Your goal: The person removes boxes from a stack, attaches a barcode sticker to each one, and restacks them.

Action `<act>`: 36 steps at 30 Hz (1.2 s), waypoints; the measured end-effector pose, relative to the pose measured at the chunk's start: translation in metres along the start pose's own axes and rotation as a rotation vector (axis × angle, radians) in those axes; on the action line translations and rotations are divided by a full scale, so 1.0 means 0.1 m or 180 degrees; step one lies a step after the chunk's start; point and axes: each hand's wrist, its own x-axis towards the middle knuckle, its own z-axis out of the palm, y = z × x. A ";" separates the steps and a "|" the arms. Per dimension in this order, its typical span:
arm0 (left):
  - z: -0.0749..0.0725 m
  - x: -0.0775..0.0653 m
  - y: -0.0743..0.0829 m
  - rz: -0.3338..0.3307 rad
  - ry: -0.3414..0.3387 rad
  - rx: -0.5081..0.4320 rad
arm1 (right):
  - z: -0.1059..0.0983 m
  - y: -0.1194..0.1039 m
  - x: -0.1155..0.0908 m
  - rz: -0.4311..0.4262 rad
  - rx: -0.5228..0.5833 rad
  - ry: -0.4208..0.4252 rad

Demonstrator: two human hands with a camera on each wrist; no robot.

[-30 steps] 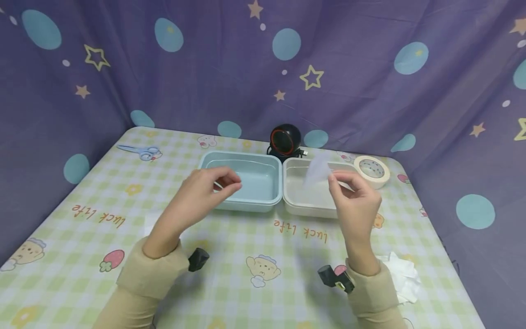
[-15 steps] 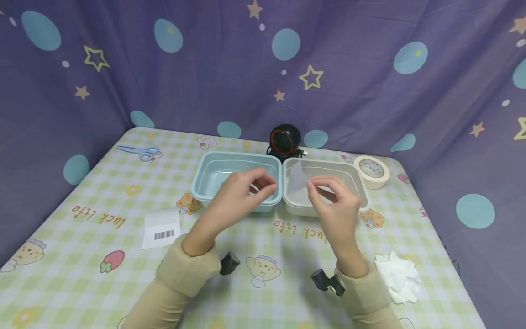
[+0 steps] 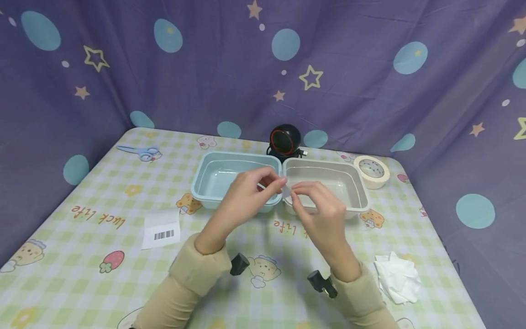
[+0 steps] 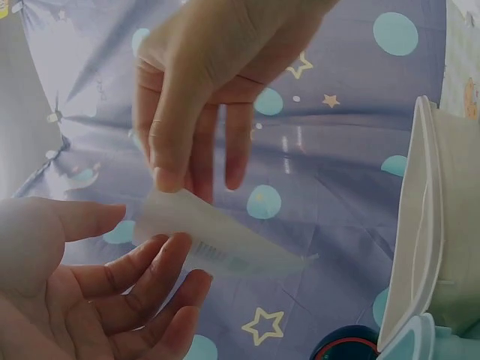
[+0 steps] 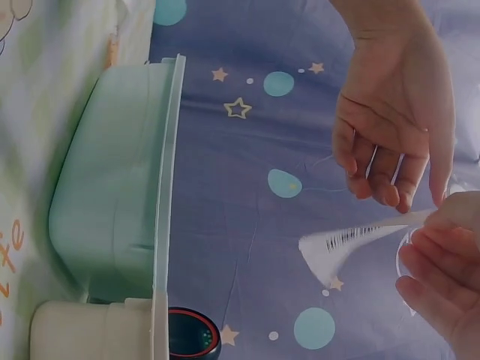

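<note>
A thin, whitish, see-through sheet with a barcode [image 5: 326, 255] hangs above the front of the two basins. My right hand [image 3: 322, 210] pinches its edge between thumb and fingertips, as the left wrist view also shows. Facing it, my left hand [image 3: 248, 194] has bent fingers by the sheet [image 4: 206, 232]; its thumb stands apart from them in the left wrist view. Whether the left fingertips touch the sheet I cannot tell. Behind the hands stand a light blue basin [image 3: 196, 185] and a beige basin [image 3: 361, 187], side by side.
On the left lies a white paper with a barcode [image 3: 162, 224]. Blue scissors [image 3: 144, 153] are at the back left. A roll of tape [image 3: 382, 176] rests beside the beige basin. A round black device [image 3: 285, 137] stands behind the basins; crumpled white tissue [image 3: 397, 278] lies right.
My left hand has moved right, uncovering the barcoded paper on the table. The right hand has come left with the pinched sheet, so the hands are now nearly together.
</note>
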 end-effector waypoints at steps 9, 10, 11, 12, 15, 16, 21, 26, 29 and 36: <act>0.04 0.00 -0.02 -0.0134 0.0146 0.0064 | 0.04 -0.07 0.01 -0.0808 -0.0520 0.0033; 0.04 0.00 -0.03 -0.0123 0.0164 0.0075 | 0.05 -0.07 0.01 -0.0829 -0.0537 0.0031; 0.04 0.00 -0.03 -0.0102 0.0176 0.0085 | 0.05 -0.07 0.01 -0.0833 -0.0538 0.0027; 0.05 0.00 -0.04 -0.0081 0.0188 0.0093 | 0.05 -0.07 0.01 -0.0816 -0.0529 0.0016; 0.05 0.00 -0.04 -0.0021 0.0238 0.0093 | 0.06 -0.06 -0.01 -0.0725 -0.0457 -0.0026; 0.05 0.00 -0.05 -0.0009 0.0256 0.0091 | 0.07 -0.06 -0.01 -0.0689 -0.0424 -0.0039; 0.04 -0.01 -0.06 -0.0066 0.0390 0.0087 | 0.06 -0.03 -0.03 -0.0439 -0.0176 -0.0089; 0.01 -0.01 -0.06 -0.0132 0.0461 0.0033 | 0.03 0.01 -0.02 -0.0009 0.0011 0.0016; 0.00 -0.02 -0.05 -0.0176 0.0447 0.0014 | 0.00 0.04 0.00 0.0237 0.0035 0.0149; -0.01 -0.02 -0.07 -0.0224 0.0402 -0.0051 | -0.03 0.09 0.02 0.0671 0.0115 0.0377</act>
